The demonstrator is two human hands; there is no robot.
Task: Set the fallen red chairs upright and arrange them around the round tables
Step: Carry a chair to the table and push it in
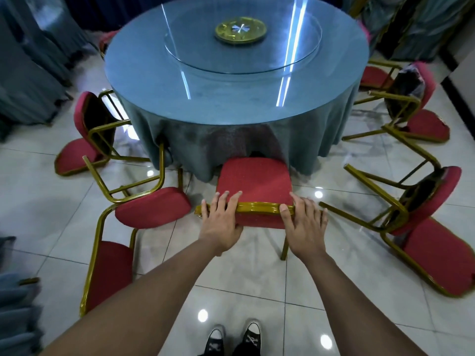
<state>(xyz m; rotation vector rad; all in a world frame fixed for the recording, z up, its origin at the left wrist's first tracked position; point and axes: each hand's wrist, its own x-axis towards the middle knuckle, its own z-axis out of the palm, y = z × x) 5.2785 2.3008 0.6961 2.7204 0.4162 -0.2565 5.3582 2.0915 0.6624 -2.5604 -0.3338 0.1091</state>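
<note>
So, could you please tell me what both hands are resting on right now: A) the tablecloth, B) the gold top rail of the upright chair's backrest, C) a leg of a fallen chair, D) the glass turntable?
B: the left hand and right hand both grip the gold top rail of the upright chair, whose seat is tucked toward the round table.

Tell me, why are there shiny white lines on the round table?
Head view: ceiling lights glare as bright streaks on the glass tabletop and as white spots on the glossy floor tiles; the wide lens bends the edges, and the curtains at left look blurred.
</note>
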